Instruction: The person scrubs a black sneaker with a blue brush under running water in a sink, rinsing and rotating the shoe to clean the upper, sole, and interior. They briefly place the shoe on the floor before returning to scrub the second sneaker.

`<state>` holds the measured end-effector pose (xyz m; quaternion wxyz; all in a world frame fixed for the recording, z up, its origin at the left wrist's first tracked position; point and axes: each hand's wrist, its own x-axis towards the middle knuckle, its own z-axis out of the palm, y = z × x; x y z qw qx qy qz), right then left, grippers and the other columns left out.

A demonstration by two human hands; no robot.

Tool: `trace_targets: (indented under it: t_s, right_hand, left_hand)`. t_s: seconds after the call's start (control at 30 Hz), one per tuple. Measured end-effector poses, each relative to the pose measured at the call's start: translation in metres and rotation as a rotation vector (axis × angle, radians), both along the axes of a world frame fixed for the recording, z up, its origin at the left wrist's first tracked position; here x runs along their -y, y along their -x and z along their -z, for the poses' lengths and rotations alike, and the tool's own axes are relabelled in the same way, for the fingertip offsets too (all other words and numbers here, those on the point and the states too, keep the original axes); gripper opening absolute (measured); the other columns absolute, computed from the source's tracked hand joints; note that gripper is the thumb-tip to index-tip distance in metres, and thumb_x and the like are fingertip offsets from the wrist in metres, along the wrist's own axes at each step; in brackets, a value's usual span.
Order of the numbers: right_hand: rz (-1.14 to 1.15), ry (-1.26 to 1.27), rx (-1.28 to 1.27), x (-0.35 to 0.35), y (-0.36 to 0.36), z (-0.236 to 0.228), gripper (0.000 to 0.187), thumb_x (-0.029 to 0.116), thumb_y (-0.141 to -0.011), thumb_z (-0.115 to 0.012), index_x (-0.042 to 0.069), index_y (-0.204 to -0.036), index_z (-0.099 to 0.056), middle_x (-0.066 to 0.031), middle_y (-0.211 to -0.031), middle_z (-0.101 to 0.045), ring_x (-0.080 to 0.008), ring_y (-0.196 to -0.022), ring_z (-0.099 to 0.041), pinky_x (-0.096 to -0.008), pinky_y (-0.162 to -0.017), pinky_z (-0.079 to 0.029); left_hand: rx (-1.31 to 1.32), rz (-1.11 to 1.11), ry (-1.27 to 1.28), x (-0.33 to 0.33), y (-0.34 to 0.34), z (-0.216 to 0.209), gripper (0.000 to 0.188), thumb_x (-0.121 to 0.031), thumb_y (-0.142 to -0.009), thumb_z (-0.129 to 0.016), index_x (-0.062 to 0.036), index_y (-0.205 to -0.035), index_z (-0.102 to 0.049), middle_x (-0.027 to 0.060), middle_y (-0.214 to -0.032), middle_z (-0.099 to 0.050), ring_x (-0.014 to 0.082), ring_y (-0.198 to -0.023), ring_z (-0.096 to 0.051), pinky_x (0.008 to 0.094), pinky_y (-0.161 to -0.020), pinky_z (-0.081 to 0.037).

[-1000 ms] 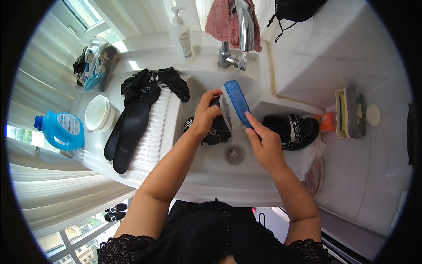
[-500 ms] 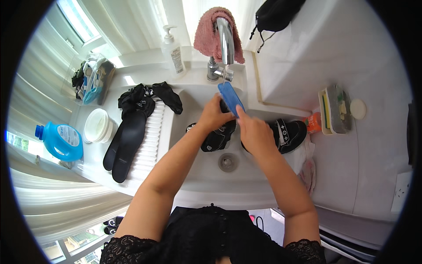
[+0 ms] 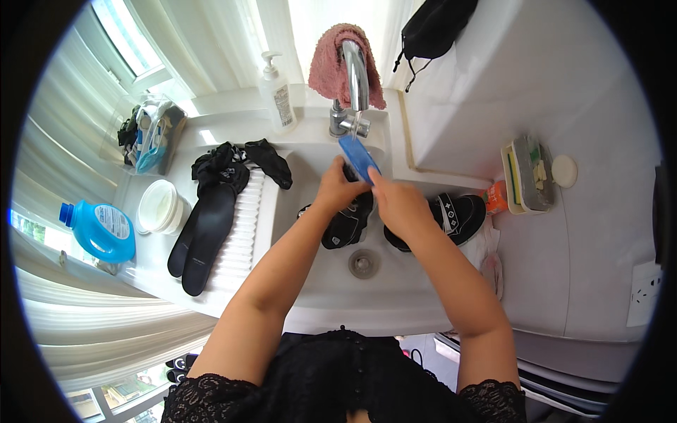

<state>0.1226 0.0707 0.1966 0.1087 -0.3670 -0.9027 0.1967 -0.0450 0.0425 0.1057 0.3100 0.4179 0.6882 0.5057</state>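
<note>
In the white sink (image 3: 310, 289), my left hand (image 3: 337, 189) is closed around a black shoe (image 3: 345, 231) below the tap. My right hand (image 3: 400, 204) grips a blue scrubbing brush (image 3: 360, 161), held over the upper end of that shoe. The brush covers part of the shoe, and its bristles are hidden. A thin stream of water falls from the chrome tap (image 3: 358, 88) near the brush's far end. The second black shoe (image 3: 465, 217), with a white patterned strap, rests at the sink's right side, partly behind my right hand.
Two black insoles (image 3: 209, 240) and black cloth (image 3: 222, 166) lie on the ribbed washboard at left. Beyond are a white tub (image 3: 161, 204), a blue detergent bottle (image 3: 100, 229) and a pump bottle (image 3: 276, 95). A pink towel (image 3: 328, 67) drapes the tap; a sponge holder (image 3: 527, 176) stands at right.
The brush and my right hand have shifted slightly left over the held shoe. The whole view has moved a little; both hands keep their grips.
</note>
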Motion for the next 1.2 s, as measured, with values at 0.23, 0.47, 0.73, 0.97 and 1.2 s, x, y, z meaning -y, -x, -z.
trace_targets:
  t_s: [0.23,0.47,0.73,0.97,1.2]
  right_hand:
    - [-0.05,0.043,-0.038,-0.004,-0.063,-0.025,0.038,0.021,-0.095,-0.05,0.016,-0.133,-0.052,-0.0213,-0.081,-0.065,-0.0407,-0.08,-0.063,-0.0506,-0.071,-0.05]
    - [-0.015,-0.023,-0.05,0.002,-0.011,-0.001,0.036,0.018,-0.094,-0.054,0.014,-0.129,-0.056,-0.0233,-0.084,-0.064,-0.0423,-0.079,-0.061,-0.047,-0.071,-0.049]
    - [-0.074,0.051,0.092,0.029,-0.039,-0.004,0.038,0.021,-0.094,-0.053,0.016,-0.131,-0.055,-0.0186,-0.078,-0.063,-0.0388,-0.074,-0.062,-0.0484,-0.067,-0.049]
    - [-0.038,-0.002,0.04,0.008,0.008,-0.006,0.037,0.022,-0.095,-0.049,0.014,-0.131,-0.053,-0.0217,-0.085,-0.065,-0.0415,-0.08,-0.062,-0.0521,-0.071,-0.048]
    - [-0.07,-0.044,0.202,0.028,-0.004,-0.009,0.037,0.018,-0.096,-0.046,0.012,-0.131,-0.051,-0.0188,-0.088,-0.067,-0.0388,-0.084,-0.065,-0.0487,-0.073,-0.052]
  left_hand:
    - [0.101,-0.079,-0.009,0.006,0.009,0.015,0.089,-0.035,-0.057,-0.091,-0.0017,-0.127,-0.047,0.0177,-0.114,-0.062,0.0264,-0.105,-0.061,0.0354,-0.091,-0.049]
    - [-0.144,-0.014,-0.061,0.016,-0.019,-0.012,0.087,-0.031,-0.06,-0.089,-0.0008,-0.129,-0.044,0.0193,-0.112,-0.062,0.0283,-0.105,-0.061,0.0367,-0.09,-0.049]
    - [-0.07,-0.152,-0.048,0.036,0.028,0.015,0.079,-0.023,-0.062,-0.085,-0.0019,-0.127,-0.046,0.018,-0.109,-0.063,0.0269,-0.102,-0.062,0.0356,-0.09,-0.048]
    - [-0.097,-0.119,-0.042,0.028,-0.005,-0.002,0.081,-0.023,-0.062,-0.085,-0.0001,-0.128,-0.045,0.0206,-0.112,-0.062,0.0306,-0.106,-0.061,0.0372,-0.09,-0.048]
    - [-0.091,-0.181,-0.036,0.026,0.011,0.006,0.08,-0.024,-0.062,-0.085,0.0017,-0.126,-0.046,0.0217,-0.111,-0.062,0.0314,-0.105,-0.062,0.0372,-0.091,-0.048]
